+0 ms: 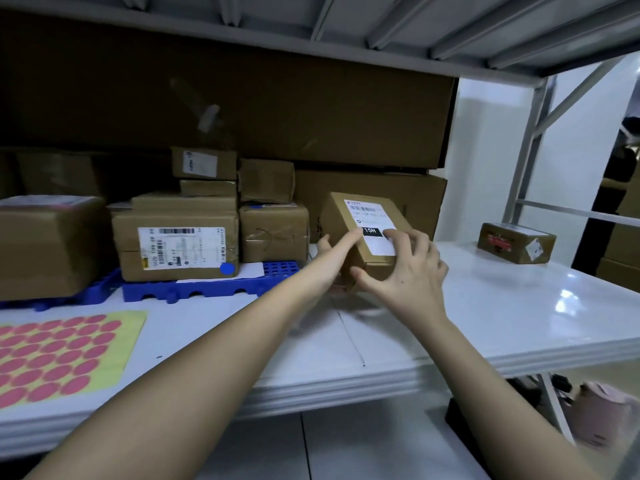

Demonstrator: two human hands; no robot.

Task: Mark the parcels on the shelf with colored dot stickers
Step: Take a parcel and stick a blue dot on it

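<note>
Forearms reach in from the lower frame over the white shelf. Sticker sheet, pink dots on yellow, lies flat at lower left. Centre frame: small parcel, tilted, label up. Right hand holds it, thumb on its lower edge, fingers curled over the label. Left hand supports its left side, index finger extended onto the label. Behind at left, stacked parcel bears a blue dot.
</note>
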